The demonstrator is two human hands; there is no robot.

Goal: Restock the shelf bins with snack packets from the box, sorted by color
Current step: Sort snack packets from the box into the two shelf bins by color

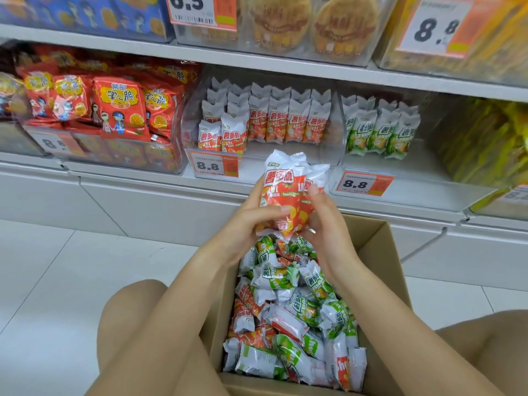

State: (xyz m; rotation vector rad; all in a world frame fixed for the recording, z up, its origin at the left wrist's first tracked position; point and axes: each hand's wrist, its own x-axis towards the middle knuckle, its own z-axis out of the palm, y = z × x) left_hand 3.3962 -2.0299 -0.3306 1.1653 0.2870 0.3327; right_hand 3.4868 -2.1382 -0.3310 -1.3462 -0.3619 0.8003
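left hand and right hand are raised together above the cardboard box, both curled round a small bunch of red tomato packets; left thumb lies across the front packet, right fingers wrap the one behind. at least two packets in the bunch, exact count cannot be told. packets stand upright, long axis roughly vertical, crimped white tops up. the red bin lies straight ahead and a little up from the hands, near, slightly to the left; its front right corner shows bare floor beside two forward packets. the green bin sits to the right of it, nearer the right hand. judgement: bunch belongs in the red bin, so the move is a short forward reach, packets kept upright to match the standing rows. left hand is marginally closer to that gap. box holds mixed red and green packets lying at all angles; sorting far from done.
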